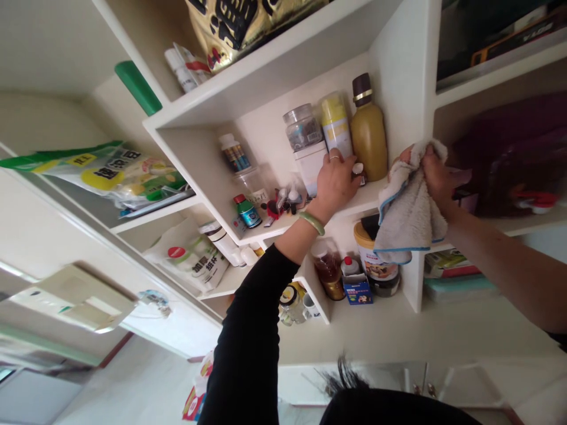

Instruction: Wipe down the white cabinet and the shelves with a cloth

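Observation:
On the middle shelf, my left hand [335,182] reaches in with its fingers curved around or against something by a small dark bottle with a white cap [358,171]; its fingertips are partly hidden. A green bangle [311,222] circles that wrist. Behind the hand stand a yellow-capped spray can [335,127], a white box [310,164] with a clear jar [302,127] on top, and a tall olive-brown bottle [369,139]. At the right, my right hand [434,171] grips a grey cloth [410,206] with blue edging, which hangs before the shelf divider.
Small figurines [286,202] and a teal bottle with a red cap [247,211] share the shelf's left part. Beneath are a tub [376,257], a blue box [358,290] and jars. A golden bag [243,26] sits above, and food bags [128,174] lie at the left.

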A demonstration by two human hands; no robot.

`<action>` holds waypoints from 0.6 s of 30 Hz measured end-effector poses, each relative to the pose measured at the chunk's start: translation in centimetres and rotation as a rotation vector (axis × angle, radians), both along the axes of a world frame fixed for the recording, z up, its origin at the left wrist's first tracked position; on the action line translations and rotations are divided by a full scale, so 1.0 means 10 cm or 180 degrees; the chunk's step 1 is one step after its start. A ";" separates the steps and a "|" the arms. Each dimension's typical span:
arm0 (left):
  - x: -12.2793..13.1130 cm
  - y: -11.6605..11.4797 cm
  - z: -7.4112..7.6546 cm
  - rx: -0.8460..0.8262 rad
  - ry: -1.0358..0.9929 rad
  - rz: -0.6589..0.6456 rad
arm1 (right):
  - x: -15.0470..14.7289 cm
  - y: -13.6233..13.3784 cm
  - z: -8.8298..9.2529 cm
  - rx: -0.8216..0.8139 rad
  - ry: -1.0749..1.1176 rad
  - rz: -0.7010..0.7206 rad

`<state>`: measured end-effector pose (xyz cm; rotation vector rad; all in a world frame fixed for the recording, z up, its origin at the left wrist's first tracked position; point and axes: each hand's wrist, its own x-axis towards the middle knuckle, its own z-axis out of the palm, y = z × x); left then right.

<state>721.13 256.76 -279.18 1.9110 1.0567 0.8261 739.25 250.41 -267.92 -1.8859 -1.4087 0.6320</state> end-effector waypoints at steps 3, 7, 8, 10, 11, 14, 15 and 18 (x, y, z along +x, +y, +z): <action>0.13 0.02 -0.02 0.0067 -0.0032 -0.0071 | -0.13 -0.03 0.02 0.0196 0.0135 -0.0317; 0.22 0.01 -0.07 0.0171 -0.0191 -0.0011 | -0.43 -0.11 0.08 0.0296 -0.0010 -0.0506; 0.24 0.00 -0.08 0.0187 -0.0224 -0.0006 | -0.48 -0.12 0.10 0.0282 -0.0010 -0.0518; 0.27 -0.02 -0.10 0.0155 -0.0246 -0.0046 | -0.56 -0.12 0.12 0.0271 -0.0026 -0.0554; 0.28 -0.03 -0.10 0.0110 -0.0247 -0.0089 | -0.58 -0.12 0.12 0.0287 -0.0062 -0.0606; 0.30 -0.05 -0.10 -0.0022 -0.0305 -0.0196 | -0.62 -0.09 0.12 0.0348 -0.0216 -0.0817; 0.29 -0.05 -0.09 -0.0037 -0.0352 -0.0204 | -0.63 -0.08 0.11 0.0360 -0.0242 -0.0875; 0.22 -0.07 -0.11 -0.0078 -0.0670 -0.0116 | -0.61 -0.07 0.11 0.0320 -0.0268 -0.0875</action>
